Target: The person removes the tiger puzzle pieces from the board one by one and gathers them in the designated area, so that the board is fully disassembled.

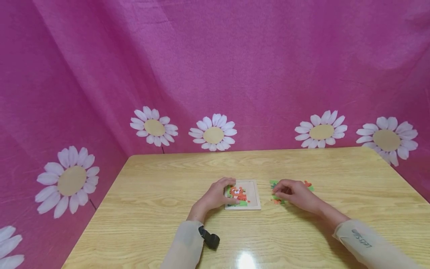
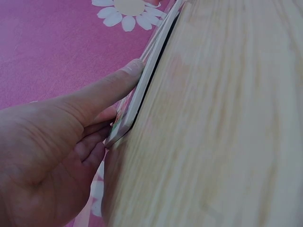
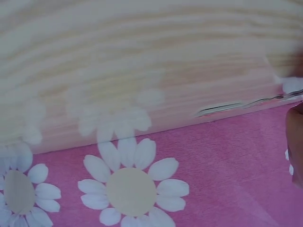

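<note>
A square wooden jigsaw tray (image 1: 254,194) lies on the table, its left part filled with a picture of an orange tiger on green. My left hand (image 1: 216,195) grips the tray's left side. In the left wrist view the thumb (image 2: 111,90) lies along the near edge and the other fingers sit around the corner. Right of the tray, my right hand (image 1: 297,194) reaches down over loose puzzle pieces (image 1: 277,202) in green, orange and blue. Its thumb and forefinger are bent close together at the pieces; whether one is pinched is hidden. Only part of this hand (image 3: 296,142) shows in the right wrist view.
More colourful pieces (image 1: 308,184) stick out behind the right hand. The wooden table (image 1: 151,194) reaches back to a pink curtain (image 1: 262,74) printed with white daisies, which also hangs along the left side. A black band with a small device (image 1: 209,238) is on the left wrist.
</note>
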A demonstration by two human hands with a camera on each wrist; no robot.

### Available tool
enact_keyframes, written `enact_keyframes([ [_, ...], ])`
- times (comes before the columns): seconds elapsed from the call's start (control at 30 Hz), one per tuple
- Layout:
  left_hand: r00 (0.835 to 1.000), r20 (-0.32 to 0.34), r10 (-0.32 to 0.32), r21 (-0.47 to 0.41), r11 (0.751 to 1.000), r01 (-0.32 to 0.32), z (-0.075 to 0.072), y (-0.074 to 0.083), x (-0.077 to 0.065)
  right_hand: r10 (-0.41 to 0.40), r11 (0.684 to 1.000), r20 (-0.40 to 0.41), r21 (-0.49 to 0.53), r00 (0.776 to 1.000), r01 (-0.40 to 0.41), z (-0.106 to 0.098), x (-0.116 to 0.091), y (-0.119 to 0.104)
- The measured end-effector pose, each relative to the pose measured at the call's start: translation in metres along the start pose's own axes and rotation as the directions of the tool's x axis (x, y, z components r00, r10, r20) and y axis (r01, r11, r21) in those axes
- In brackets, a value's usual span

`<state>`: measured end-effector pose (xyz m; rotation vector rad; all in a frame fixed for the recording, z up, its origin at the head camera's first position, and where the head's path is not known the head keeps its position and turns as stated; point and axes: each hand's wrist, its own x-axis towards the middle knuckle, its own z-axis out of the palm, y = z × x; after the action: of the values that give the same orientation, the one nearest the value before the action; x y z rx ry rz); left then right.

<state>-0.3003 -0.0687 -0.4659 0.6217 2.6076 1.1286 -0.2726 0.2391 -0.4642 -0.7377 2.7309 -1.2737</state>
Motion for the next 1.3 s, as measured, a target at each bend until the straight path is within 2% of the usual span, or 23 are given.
enact_keyframes([
  [0.17,1.0,0.001,-0.009,-0.008,1.0,0.009,0.001,0.0,-0.001,-0.017,1.0,0.013,0.01,1.0,0.017,0.01,0.01,-0.005],
  [0.53,0.999,-0.002,0.038,0.007,0.999,-0.038,0.0,-0.001,-0.001,-0.04,0.999,0.031,0.003,0.999,0.04,0.031,0.032,-0.022],
  [0.83,1.0,-0.006,0.014,-0.018,1.0,-0.014,0.002,-0.003,0.001,-0.105,0.993,0.043,-0.04,0.994,0.107,0.045,0.049,-0.03],
  [1.3,1.0,-0.01,0.024,-0.002,1.0,-0.024,0.0,-0.002,0.0,-0.067,0.988,0.126,-0.131,0.99,0.084,0.056,0.072,-0.039],
])
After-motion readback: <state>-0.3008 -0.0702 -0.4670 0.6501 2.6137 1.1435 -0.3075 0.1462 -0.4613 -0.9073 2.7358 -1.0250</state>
